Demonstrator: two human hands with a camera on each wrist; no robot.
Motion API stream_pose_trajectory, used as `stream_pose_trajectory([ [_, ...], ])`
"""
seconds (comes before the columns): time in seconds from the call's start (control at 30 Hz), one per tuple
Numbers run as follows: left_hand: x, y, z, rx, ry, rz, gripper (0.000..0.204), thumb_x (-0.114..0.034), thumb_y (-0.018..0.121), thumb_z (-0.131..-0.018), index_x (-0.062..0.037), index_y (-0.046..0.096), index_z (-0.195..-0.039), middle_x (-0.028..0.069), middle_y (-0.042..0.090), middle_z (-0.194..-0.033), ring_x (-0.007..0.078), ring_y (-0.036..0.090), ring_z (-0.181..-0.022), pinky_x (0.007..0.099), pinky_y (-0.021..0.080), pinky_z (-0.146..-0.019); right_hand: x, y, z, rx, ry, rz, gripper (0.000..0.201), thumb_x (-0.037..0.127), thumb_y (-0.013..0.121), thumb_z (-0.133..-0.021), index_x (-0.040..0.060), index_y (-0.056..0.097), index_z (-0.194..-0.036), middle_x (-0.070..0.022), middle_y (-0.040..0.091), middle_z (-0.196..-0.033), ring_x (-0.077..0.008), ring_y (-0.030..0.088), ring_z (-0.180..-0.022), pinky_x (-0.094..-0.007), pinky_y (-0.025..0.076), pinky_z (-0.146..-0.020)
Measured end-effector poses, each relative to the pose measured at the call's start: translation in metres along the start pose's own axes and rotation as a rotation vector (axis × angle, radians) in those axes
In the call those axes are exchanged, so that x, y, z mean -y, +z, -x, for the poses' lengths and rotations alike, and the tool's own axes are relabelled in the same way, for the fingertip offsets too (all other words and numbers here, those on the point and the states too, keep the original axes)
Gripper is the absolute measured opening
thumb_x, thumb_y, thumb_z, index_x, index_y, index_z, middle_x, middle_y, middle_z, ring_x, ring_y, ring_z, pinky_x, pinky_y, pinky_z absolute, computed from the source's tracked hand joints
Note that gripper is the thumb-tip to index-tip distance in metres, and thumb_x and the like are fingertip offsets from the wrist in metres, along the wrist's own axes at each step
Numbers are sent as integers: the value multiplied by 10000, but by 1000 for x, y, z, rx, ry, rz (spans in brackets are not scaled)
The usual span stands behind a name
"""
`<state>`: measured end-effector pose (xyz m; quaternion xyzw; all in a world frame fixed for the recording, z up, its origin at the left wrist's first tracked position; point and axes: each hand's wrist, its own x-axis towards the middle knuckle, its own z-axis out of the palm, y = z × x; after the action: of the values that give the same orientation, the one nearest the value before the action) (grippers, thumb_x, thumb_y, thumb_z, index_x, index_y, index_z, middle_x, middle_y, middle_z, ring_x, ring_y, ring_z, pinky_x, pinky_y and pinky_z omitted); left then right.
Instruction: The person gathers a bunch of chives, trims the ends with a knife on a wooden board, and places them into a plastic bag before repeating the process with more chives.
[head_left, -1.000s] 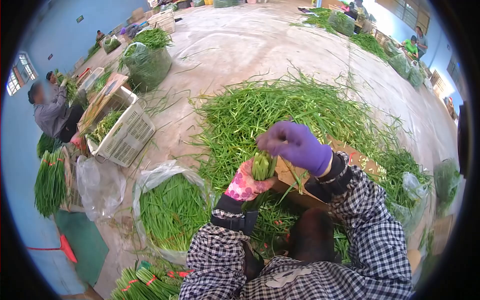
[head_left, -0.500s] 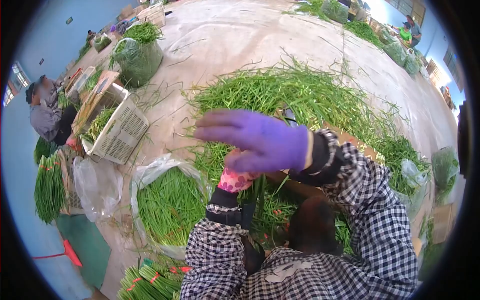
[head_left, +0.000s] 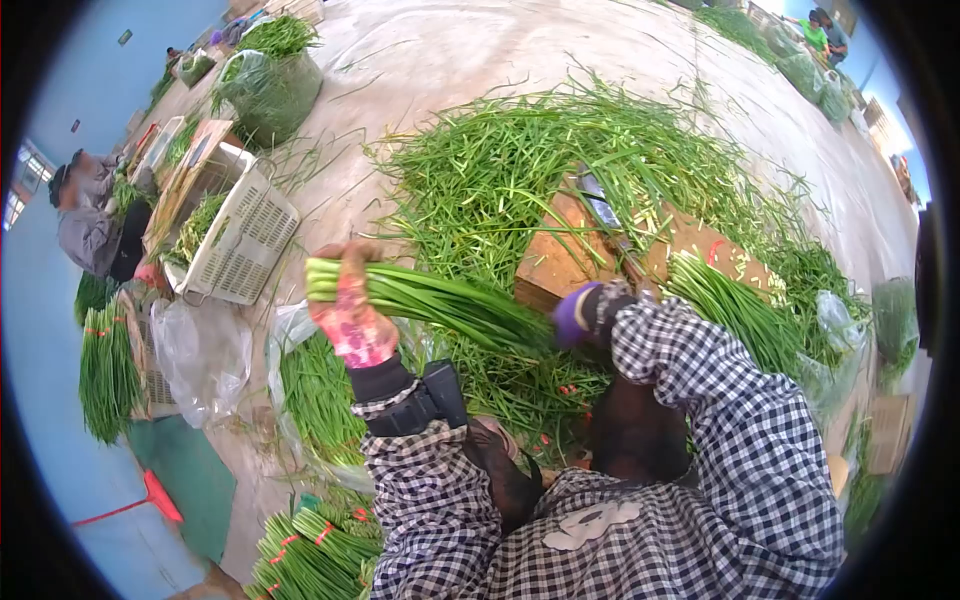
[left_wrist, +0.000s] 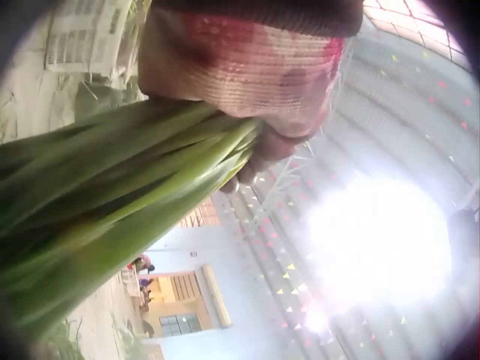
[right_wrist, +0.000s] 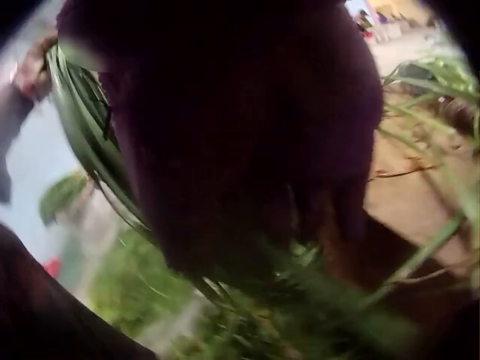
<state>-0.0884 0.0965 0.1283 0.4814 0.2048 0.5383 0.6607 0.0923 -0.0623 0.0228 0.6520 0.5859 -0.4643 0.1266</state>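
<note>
My left hand (head_left: 355, 310), in a pink flowered glove, grips a bunch of garlic chives (head_left: 440, 295) near its pale cut ends. The bunch lies sideways in the air, its leaves trailing right. At the leafy end is my right hand (head_left: 577, 315) in a purple glove, its fingers around the leaf ends and partly hidden by the cuff. In the left wrist view the gloved fingers wrap the stalks (left_wrist: 127, 172). Dark and blurred in the right wrist view, the right hand (right_wrist: 255, 142) covers leaves that run under it. A knife (head_left: 600, 205) lies on a wooden block (head_left: 565, 260).
Loose chives (head_left: 500, 150) spread over the floor ahead. Another bunch (head_left: 735, 310) lies right of the block. To the left stand a filled plastic bag (head_left: 320, 395), banded bunches (head_left: 310, 555) and a white crate (head_left: 250, 235). A person (head_left: 90, 220) sits beyond the crate.
My left hand has swung left and up, turning the bunch sideways. My right hand first swept left across it, then drew back right to the leafy end. The knife and block are uncovered.
</note>
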Motion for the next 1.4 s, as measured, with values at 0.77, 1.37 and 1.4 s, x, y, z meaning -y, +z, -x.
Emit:
stream_pose_trajectory([
  [0.77, -44, 72, 48, 506, 789, -34, 412, -321, 531, -817, -31, 516, -1109, 78, 447, -923, 201, 465, -846, 342, 423, -700, 94, -38, 100, -1381, -537, -381, 446, 252, 677, -628, 113, 531, -1025, -98, 591, -815, -292, 594, -741, -370, 477, -644],
  [1.37, 160, 221, 134, 1105, -220, -614, 508, 38, 526, -739, -45, 422, -1229, 56, 552, -748, 110, 494, -568, 237, 421, -538, -182, 155, 274, -1032, 829, -397, 425, 363, 604, -671, 120, 533, -1013, -173, 615, -838, -343, 590, -803, -413, 464, -709],
  [1.4, 187, 230, 138, 1232, 80, -721, 536, 57, 513, -718, -49, 417, -1235, 142, 549, -1077, 198, 591, -797, 304, 473, -709, -184, 158, 269, -1013, 823, -451, 439, 369, 598, -679, 107, 533, -1024, -176, 611, -877, -342, 584, -836, -413, 456, -733],
])
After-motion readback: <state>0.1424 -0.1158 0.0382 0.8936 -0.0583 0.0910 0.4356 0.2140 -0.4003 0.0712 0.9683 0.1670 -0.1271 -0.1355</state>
